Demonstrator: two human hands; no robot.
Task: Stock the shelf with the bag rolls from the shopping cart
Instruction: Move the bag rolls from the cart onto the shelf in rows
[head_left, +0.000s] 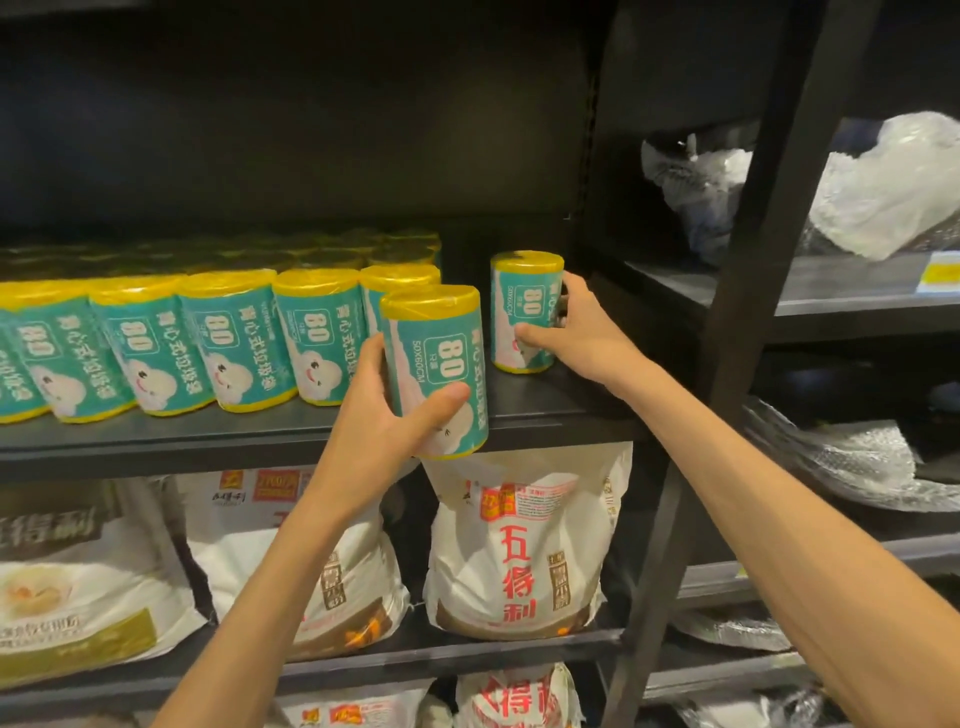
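Several teal bag rolls with yellow ends (239, 343) stand in rows on the black shelf (545, 410), filling its left and middle. My left hand (384, 421) grips one more teal roll (441, 353) upright, just in front of the shelf's front edge. My right hand (576, 332) holds another teal roll (522, 306) that stands on the shelf, apart from the rows, near the right end. The shopping cart is out of view.
White flour sacks (519, 540) fill the shelves below. A black upright post (769, 249) borders the shelf on the right. Beyond it, a neighbouring rack holds crumpled clear plastic (883, 192) and bubble wrap (852, 457).
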